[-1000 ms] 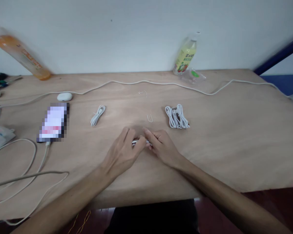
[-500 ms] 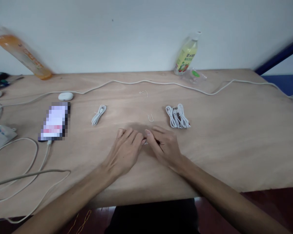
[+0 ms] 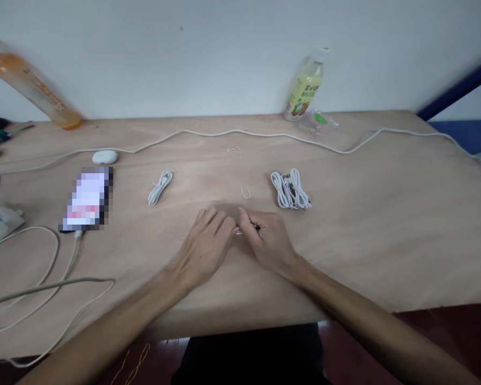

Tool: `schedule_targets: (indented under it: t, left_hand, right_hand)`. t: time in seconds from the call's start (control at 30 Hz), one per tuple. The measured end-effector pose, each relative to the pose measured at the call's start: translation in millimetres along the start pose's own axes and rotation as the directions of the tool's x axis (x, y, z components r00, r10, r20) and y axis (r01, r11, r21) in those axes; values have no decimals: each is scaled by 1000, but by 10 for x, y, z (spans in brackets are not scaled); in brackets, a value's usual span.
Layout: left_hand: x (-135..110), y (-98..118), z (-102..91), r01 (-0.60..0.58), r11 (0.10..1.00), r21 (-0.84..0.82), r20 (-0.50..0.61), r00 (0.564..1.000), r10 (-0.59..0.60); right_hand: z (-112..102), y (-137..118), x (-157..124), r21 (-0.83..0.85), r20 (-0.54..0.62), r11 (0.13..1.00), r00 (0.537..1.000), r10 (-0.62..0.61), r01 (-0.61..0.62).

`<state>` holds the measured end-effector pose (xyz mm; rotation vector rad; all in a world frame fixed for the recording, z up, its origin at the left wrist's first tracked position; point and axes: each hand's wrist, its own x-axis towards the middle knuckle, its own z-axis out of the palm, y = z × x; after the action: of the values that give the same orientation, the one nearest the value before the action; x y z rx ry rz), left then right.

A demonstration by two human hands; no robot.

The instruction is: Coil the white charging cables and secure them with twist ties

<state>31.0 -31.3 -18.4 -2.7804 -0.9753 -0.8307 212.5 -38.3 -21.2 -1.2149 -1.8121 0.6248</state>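
My left hand [image 3: 206, 243] and my right hand [image 3: 266, 240] meet at the middle of the wooden table [image 3: 385, 214], fingers curled together. Between the fingertips a small white cable bundle [image 3: 238, 231] just shows, and both hands pinch it; most of it is hidden. A thin dark tie end sticks out by my right fingers. To the right lies a pile of white coiled cables [image 3: 291, 190]. On the left rests one tied white cable [image 3: 160, 187]. Two loose wire ties [image 3: 246, 192] lie just beyond my hands.
A phone [image 3: 87, 199] with a charging lead lies at the left, a white earbud case [image 3: 105, 156] behind it. A long white cord [image 3: 232, 133] snakes across the back. A yellow drink bottle [image 3: 304, 85] and an orange bottle [image 3: 32, 88] stand by the wall.
Both hands have closed in over the small cable bundle, hiding more of it than a second ago. Nothing else on the table has moved.
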Motion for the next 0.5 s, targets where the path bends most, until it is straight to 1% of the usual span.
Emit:
schedule_targets:
  t: [0.07,0.13,0.23,0.37,0.5]
  left_hand:
    - [2,-1,-4,-43,995,91,-13,999,44]
    - [2,-3,-11,-77,985,157,-12,997,79]
    - [8,-10,-23,-110,976,187,16,994,109]
    - [31,-19,-27,-110,975,194,49,994,102]
    - [27,-25,-10,-85,979,184,81,994,71]
  right_hand:
    - [-19,8,19,58,44,995,996,78,-81]
    - [-39,25,40,82,82,987,988,131,-137]
    - [-68,46,64,94,146,978,975,170,-184]
    - [-88,55,75,101,187,976,967,172,-194]
    - [-77,64,65,88,157,987,980,118,-133]
